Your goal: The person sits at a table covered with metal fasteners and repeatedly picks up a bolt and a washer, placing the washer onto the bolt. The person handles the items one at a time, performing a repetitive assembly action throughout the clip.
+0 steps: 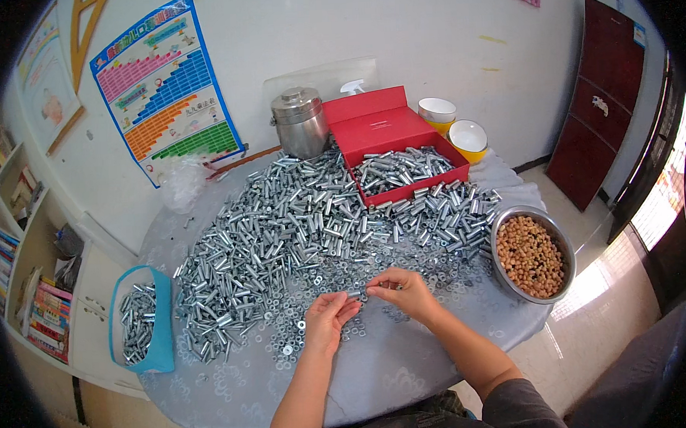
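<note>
The left hand [327, 322] and the right hand [406, 292] partly cover a slim silvery metal piece [354, 294], its details too small to tell. A raised red box lid [377, 123] hides what lies below the white spray nozzle [352, 86].

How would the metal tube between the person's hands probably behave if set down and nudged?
The metal tube would probably roll, as its sides look rounded. It is likely stiff, looking straight between the left hand and right hand. Its shiny surface may be slippery.
</note>
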### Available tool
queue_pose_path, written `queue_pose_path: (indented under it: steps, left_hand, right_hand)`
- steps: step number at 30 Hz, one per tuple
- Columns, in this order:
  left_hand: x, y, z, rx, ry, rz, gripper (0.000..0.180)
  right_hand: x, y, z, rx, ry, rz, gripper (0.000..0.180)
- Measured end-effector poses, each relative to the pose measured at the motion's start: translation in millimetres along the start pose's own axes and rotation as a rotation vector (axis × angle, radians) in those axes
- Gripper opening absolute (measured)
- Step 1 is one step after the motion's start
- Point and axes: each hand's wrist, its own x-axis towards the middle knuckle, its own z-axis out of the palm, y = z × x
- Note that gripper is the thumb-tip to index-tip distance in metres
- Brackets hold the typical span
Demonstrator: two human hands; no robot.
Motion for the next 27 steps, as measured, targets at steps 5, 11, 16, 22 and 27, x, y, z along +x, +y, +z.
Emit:
queue_pose_path:
  steps: [5,11,16,22,27]
  left_hand:
    - [-2,0,2,0.022,-0.039,-0.06,0.013]
    - [-3,1,4,0.104,-0.097,-0.126,0.01]
    - [0,5,-7,0.031,-0.071,-0.057,0.014]
    - [-1,7,-3,0.028,-0.054,-0.03,0.013]
    - [0,5,-4,0.048,-0.064,-0.018,0.01]
  right_hand:
    - [1,4,4,-0.148,0.106,-0.167,0.015]
    - [0,-1,0,-0.168,0.055,-0.264,0.021]
    - [9,-3,-36,-0.225,0.303,-0.086,0.018]
    - [5,14,-67,-0.635,0.261,-0.008,0.016]
    - [9,24,-52,-0.69,0.195,-0.246,0.014]
